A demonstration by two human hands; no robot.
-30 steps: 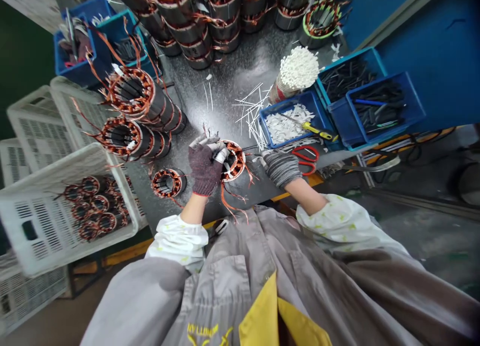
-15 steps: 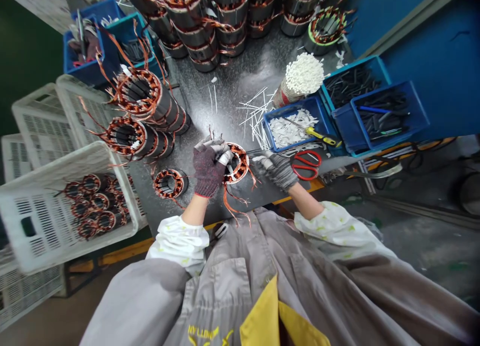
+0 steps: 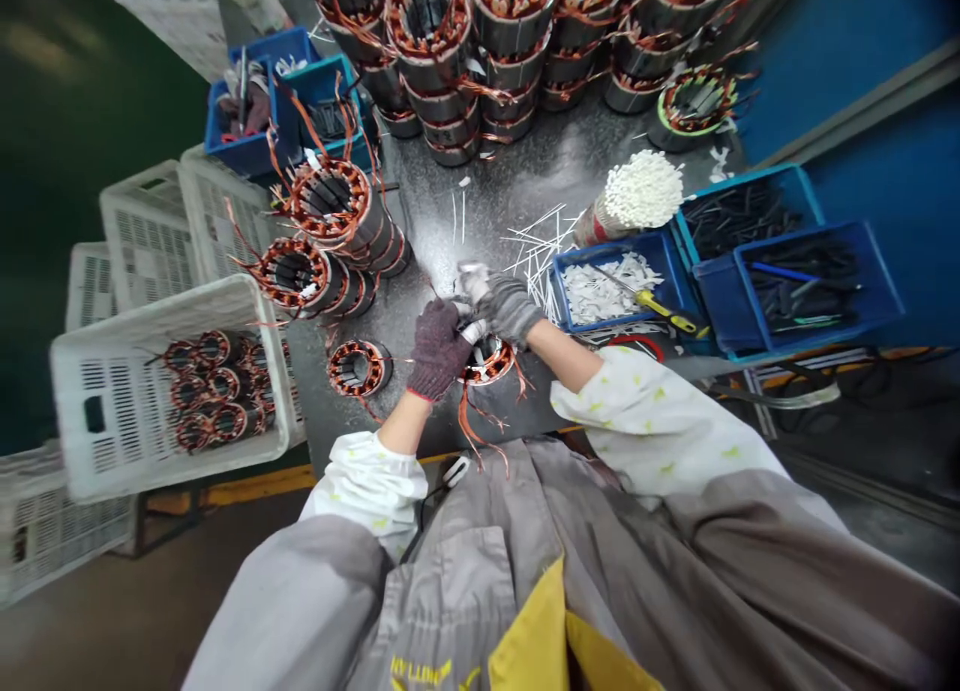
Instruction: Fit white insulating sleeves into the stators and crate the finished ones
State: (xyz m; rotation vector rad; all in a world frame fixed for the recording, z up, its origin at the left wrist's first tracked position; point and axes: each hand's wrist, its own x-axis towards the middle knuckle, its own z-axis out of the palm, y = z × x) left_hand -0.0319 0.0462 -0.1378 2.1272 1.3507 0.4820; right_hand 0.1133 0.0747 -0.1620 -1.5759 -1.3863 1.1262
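A small motor stator with orange copper windings stands on the dark worktop close to my body, its loose wires trailing towards me. My left hand, in a dark maroon glove with whitish fingertips, is closed on its left side and covers part of the ring. Over its far side reaches my right hand, in a grey glove. Those fingers look pinched together beside the left fingertips and are slightly blurred; what they hold is hidden. Another small stator lies just left of my left hand.
Stacked larger stators stand left and at the back. White thin sticks lie right of centre, near a blue tray of white pieces holding a yellow-handled screwdriver. Red scissors are partly covered. A white crate holds several small stators.
My right hand has moved left from beside the scissors to the far side of the small stator, next to my left hand. My left hand stays at the stator. The view has shifted.
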